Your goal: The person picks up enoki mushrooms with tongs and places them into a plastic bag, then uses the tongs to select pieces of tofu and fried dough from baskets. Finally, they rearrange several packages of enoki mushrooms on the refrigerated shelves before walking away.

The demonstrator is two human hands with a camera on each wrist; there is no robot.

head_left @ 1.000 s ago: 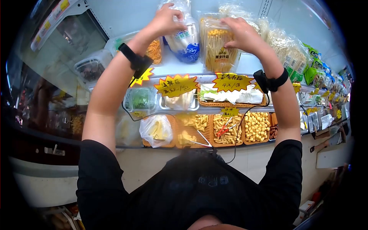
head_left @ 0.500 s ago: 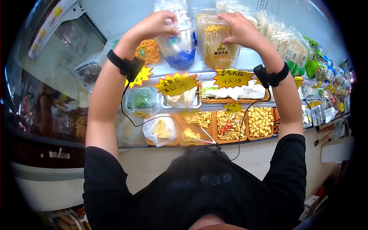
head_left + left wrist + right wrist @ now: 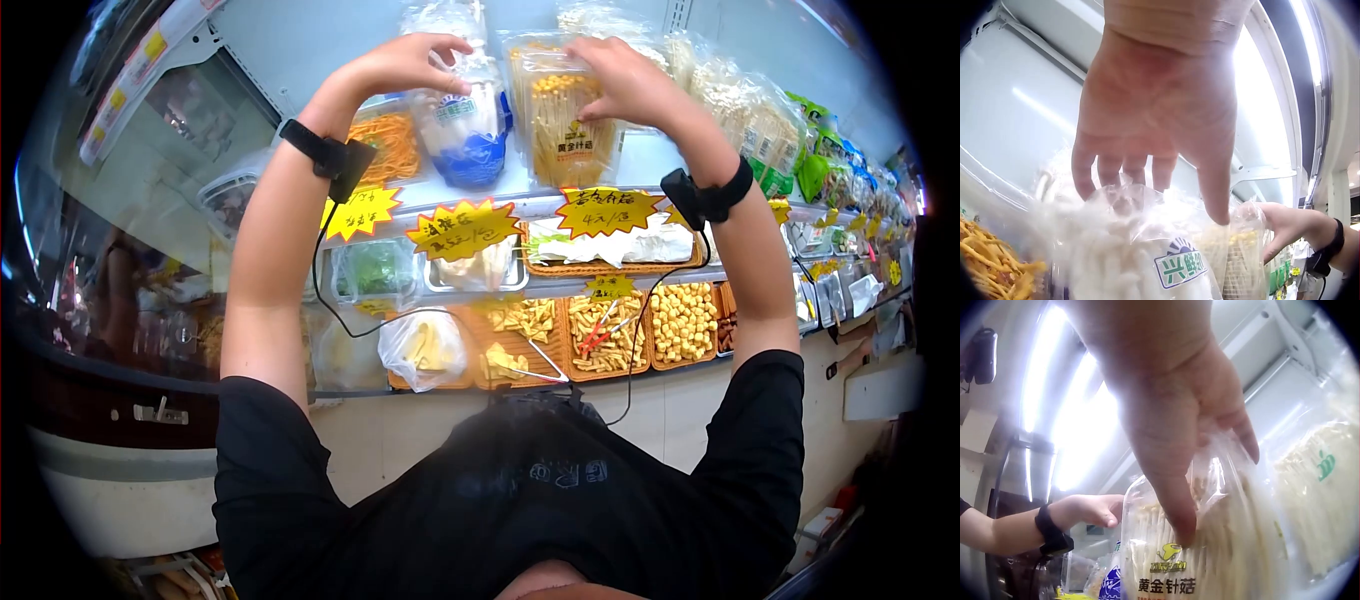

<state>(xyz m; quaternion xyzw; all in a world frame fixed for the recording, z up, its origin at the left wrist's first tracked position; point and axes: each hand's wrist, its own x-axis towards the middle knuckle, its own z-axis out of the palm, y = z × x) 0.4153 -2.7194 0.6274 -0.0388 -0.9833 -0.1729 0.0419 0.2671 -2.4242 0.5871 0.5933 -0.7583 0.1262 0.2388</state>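
Note:
The left hand is over the top of a clear bag of white mushrooms with blue print. In the left wrist view its fingers hang loosely behind the top of the bag, and the thumb stands apart to the right. Beside it, the right hand grips a clear pack of golden needle mushrooms. Up close in the right wrist view, that thumb presses the pack's front, while the other fingers reach over its top and are partly hidden.
Orange shreds lie left of the white bag, and more mushroom packs line the right. Yellow price signs hang along the shelf edge. Below are baskets of fried pieces, tongs and a knotted plastic bag.
The white mushroom bag has shifted left and slightly nearer the shelf edge, with the left hand moving left too. The right hand stays on the golden mushroom pack. The head view has shifted slightly.

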